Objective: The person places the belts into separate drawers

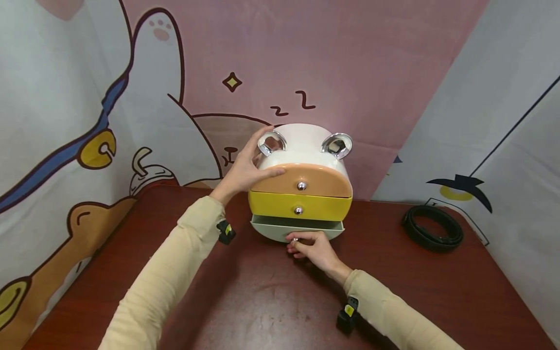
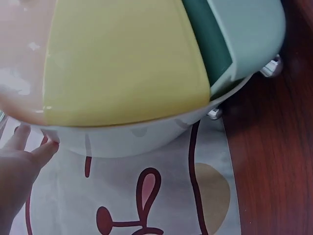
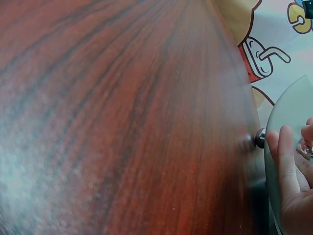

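A small white cabinet (image 1: pixel 302 141) with silver ears stands on the table, with an orange drawer (image 1: pixel 323 182), a yellow drawer (image 1: pixel 271 204) and a green drawer (image 1: pixel 271 231) stacked in it. The green drawer is pulled partly out; the other two are closed. My left hand (image 1: pixel 245 170) rests on the cabinet's left side, thumb extended across the orange front and fingers beside the ear. In the left wrist view its fingertips touch the white shell (image 2: pixel 117 142). Low at the front, my right hand (image 1: pixel 317 250) pinches the green drawer's round silver knob (image 3: pixel 305 146).
A coiled black belt (image 1: pixel 432 228) lies to the right on the brown table (image 1: pixel 271 301). Behind the table hangs a cartoon-print cloth (image 1: pixel 372 73), close to the cabinet's back.
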### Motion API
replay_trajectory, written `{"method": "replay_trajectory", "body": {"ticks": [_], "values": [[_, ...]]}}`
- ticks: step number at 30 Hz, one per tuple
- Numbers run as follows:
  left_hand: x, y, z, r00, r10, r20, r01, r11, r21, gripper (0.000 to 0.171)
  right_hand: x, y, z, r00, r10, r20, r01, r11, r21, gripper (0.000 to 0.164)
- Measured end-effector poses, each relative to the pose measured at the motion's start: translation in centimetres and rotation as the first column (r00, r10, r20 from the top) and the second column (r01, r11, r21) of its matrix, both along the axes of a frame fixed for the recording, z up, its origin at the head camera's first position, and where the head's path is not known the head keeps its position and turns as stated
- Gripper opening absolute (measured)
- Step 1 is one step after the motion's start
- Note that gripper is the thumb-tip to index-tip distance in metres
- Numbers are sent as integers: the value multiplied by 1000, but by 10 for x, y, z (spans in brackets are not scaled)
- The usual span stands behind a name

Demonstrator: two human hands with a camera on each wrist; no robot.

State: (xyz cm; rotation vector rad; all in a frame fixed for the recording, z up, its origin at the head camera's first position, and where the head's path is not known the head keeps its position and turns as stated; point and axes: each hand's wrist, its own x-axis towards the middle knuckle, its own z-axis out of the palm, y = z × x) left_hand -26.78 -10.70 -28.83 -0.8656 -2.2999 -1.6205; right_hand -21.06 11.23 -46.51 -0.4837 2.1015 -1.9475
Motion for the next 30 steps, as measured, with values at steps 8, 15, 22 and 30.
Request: {"method": "replay_trajectory", "body": {"ticks": [8,15,22,30], "values": [[-1,-4,4,999,-36,11,36,999,4,87,0,0,0,1000,0,-14,0,1000,5,22],[0,-5,6,999,-36,23,36,999,-8,87,8,1,2,1000,10,-19,-10,1000,8,22],[-1,-6,6,998,-48,47,48,999,1,88,17,2,4,999,34,-26,-34,999,26,23],[-6,-6,2,994,-75,79,74,997,12,88,31,4,7,997,56,-48,-53,997,60,23]]}}
